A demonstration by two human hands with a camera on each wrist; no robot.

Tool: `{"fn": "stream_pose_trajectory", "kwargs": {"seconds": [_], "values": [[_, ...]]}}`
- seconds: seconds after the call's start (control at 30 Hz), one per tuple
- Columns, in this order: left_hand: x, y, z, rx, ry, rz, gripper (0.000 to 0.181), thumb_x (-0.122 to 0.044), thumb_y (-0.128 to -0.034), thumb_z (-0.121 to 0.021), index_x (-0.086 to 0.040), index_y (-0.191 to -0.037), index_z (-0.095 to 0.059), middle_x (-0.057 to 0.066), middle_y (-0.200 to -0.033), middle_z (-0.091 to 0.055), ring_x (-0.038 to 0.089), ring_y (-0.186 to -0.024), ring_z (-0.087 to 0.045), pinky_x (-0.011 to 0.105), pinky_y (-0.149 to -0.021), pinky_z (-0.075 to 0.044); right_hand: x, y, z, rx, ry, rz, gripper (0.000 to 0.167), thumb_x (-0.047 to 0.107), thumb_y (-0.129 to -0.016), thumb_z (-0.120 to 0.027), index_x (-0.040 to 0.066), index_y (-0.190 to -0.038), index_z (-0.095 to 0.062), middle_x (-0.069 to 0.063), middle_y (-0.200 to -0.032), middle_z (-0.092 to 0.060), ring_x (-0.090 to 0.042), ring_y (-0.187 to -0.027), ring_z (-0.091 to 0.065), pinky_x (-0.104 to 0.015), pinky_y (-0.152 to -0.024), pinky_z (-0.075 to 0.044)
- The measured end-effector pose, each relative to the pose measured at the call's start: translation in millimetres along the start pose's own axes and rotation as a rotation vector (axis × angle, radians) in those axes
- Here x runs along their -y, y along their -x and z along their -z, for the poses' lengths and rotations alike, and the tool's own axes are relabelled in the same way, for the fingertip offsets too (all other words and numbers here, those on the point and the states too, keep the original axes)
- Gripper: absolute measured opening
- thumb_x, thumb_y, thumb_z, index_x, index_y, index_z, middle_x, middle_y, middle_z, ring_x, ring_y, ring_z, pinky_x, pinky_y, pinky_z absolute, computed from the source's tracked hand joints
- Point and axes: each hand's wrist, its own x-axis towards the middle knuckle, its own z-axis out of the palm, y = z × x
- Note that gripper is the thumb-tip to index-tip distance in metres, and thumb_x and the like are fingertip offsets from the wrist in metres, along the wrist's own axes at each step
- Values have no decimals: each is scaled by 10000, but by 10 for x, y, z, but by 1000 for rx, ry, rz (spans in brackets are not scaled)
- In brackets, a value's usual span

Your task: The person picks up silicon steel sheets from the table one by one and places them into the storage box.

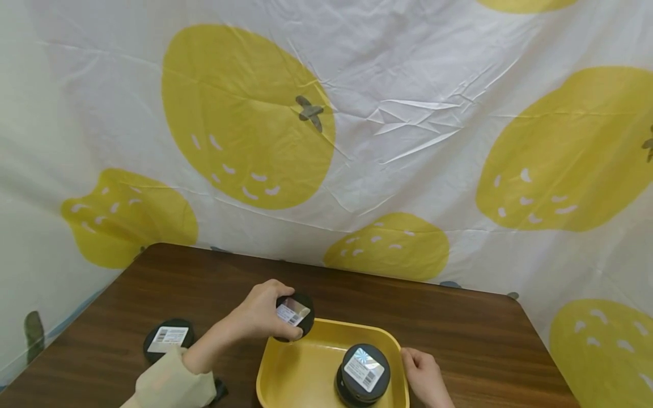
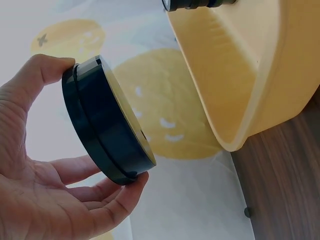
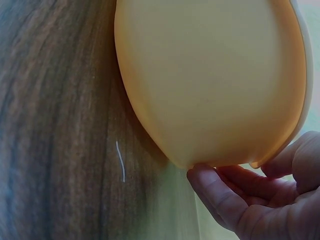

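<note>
My left hand [image 1: 265,313] grips a flat round black container [image 1: 301,309] by its edges, above the far left corner of a yellow tray [image 1: 352,328]. A white barcode label faces up on it. In the left wrist view, thumb and fingers span the container [image 2: 107,120], which is tilted. My right hand [image 1: 424,374] holds the tray's right rim; in the right wrist view its fingers [image 3: 215,192] lie against the tray's outer wall [image 3: 210,90]. Inside the tray, toward the right, similar black containers [image 1: 364,371] are stacked, the top one labelled.
Another labelled black container [image 1: 170,338] sits on the dark wooden table [image 1: 204,277] at the left. A small black object [image 1: 219,391] lies partly hidden by the left sleeve. A white curtain with yellow fruit prints [image 1: 398,170] hangs behind the table.
</note>
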Motion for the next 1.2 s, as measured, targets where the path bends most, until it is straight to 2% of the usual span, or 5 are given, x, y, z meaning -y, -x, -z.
{"fn": "stream_pose_trajectory", "kwargs": {"seconds": [0.33, 0.9, 1.2], "values": [[1, 5, -100, 30, -27, -22, 706, -270, -531, -813, 112, -1094, -626, 144, -1011, -599, 228, -877, -517, 316, -725, -453, 11, 6, -3, 4, -39, -1, 346, 86, -951, -491, -11, -621, -512, 28, -555, -421, -74, -535, -416, -219, -539, -377], [-18, 67, -222, 87, 16, -18, 710, -229, -542, -828, 135, -1109, -604, 182, -1059, -575, 283, -911, -513, 369, -727, -473, 1, -1, 2, 8, -24, -24, 343, 102, -960, -487, 1, -635, -529, 25, -558, -432, -77, -531, -418, -219, -535, -376], [-2, 88, -290, 86, 16, -42, 707, -246, -521, -826, 134, -1079, -616, 173, -1028, -583, 282, -910, -516, 388, -745, -465, 4, -1, 2, 2, -22, -13, 347, 92, -954, -489, -4, -622, -514, 34, -548, -412, -75, -523, -407, -217, -526, -368]]}}
